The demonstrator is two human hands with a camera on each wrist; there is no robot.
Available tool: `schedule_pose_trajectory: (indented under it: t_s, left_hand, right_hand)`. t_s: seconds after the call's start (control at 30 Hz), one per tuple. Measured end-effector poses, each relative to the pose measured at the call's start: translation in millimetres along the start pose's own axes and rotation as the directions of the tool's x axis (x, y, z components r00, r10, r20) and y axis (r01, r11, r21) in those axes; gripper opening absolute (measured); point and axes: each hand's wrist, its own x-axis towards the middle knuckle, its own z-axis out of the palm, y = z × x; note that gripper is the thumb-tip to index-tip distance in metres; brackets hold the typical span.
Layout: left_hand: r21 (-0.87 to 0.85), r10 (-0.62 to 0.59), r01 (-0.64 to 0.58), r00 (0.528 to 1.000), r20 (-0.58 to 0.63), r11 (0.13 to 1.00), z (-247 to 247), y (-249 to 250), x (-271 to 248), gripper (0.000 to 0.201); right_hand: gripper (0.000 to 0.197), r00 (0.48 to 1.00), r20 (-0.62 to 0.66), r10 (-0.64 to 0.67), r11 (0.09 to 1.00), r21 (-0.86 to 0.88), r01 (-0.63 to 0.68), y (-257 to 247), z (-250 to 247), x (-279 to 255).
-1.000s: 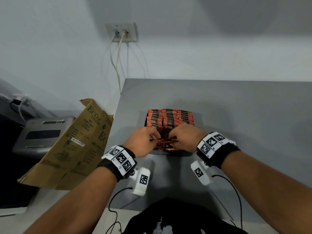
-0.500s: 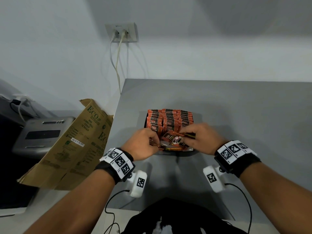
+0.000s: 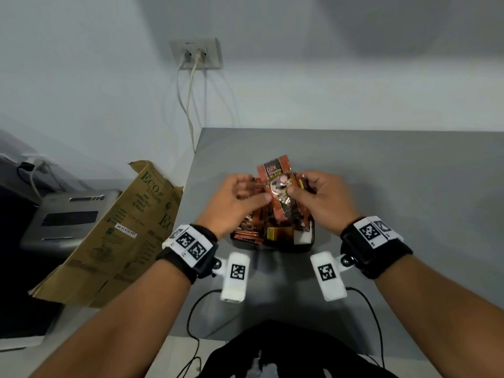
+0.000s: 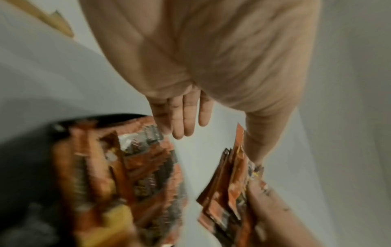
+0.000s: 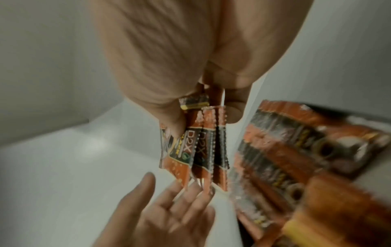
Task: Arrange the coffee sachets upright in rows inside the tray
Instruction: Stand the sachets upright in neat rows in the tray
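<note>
A black tray (image 3: 272, 247) sits on the grey table (image 3: 395, 186), with orange-and-black coffee sachets (image 3: 272, 223) lying loose at its near end. The rows behind are hidden by my hands. My right hand (image 3: 319, 195) pinches a small bundle of sachets (image 3: 278, 184) between thumb and fingers and holds it upright above the tray. The right wrist view shows that bundle (image 5: 201, 147) fanned out. My left hand (image 3: 242, 195) is beside it with straight, spread fingers (image 5: 169, 200) touching the bundle's edges. The left wrist view shows the tray's sachets (image 4: 127, 175), blurred.
A flattened brown cardboard box (image 3: 117, 236) leans off the table's left edge, against a grey machine (image 3: 62, 214). A wall socket (image 3: 195, 54) with two cables hangs behind the table. Bare grey tabletop lies to the right of the tray and beyond it.
Both hands rose from the loose sachets at the tray's near end. My right hand lifted a bundle of sachets and turned it upright; my left hand let go and opened beside it.
</note>
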Motion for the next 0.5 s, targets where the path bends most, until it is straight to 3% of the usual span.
schedule_pose_trajectory:
  t_s: [0.03,0.1,0.2,0.23,0.3,0.37,0.43,0.5]
  left_hand:
    - [-0.196,-0.028,0.033,0.999,0.027,0.980,5.0,8.5,1.6,0.075]
    - [-0.487,-0.046,0.121,0.985,0.164,0.865,14.6,25.4,3.0,0.056]
    - [-0.601,-0.053,0.223,0.956,0.287,0.768,23.8,42.3,2.9,0.024]
    - [-0.603,-0.080,0.236,0.958,0.274,0.762,24.5,43.0,5.1,0.021]
    - [-0.587,-0.155,0.264,0.961,0.229,0.765,25.7,42.5,8.7,0.022]
    - [-0.571,-0.190,0.281,0.958,0.216,0.771,24.9,40.9,9.5,0.029]
    - [-0.570,-0.192,0.302,0.950,0.247,0.764,26.1,41.6,8.4,0.035]
    - [-0.543,-0.182,0.306,0.945,0.271,0.782,26.2,43.5,7.8,0.031]
  right_hand:
    - [0.011,1.000,-0.004,-0.003,0.998,0.067,0.003,-5.8,2.0,1.7]
    - [0.014,1.000,0.003,-0.003,0.973,0.230,0.002,-17.6,8.1,4.1]
    - [0.020,0.999,0.053,0.009,0.935,0.354,-0.028,-30.4,19.1,3.8]
    - [0.023,0.998,0.060,-0.001,0.957,0.291,-0.017,-32.6,21.4,4.0]
    - [0.025,0.997,0.062,-0.055,0.997,-0.055,0.058,-35.8,19.8,4.6]
    - [0.042,0.995,0.051,-0.090,0.907,-0.409,0.103,-42.0,14.5,5.8]
    - [0.074,0.994,0.078,-0.074,0.908,-0.406,0.099,-47.7,6.6,6.0]
    - [0.111,0.967,0.245,-0.073,0.925,-0.345,0.157,-52.9,2.2,6.3]
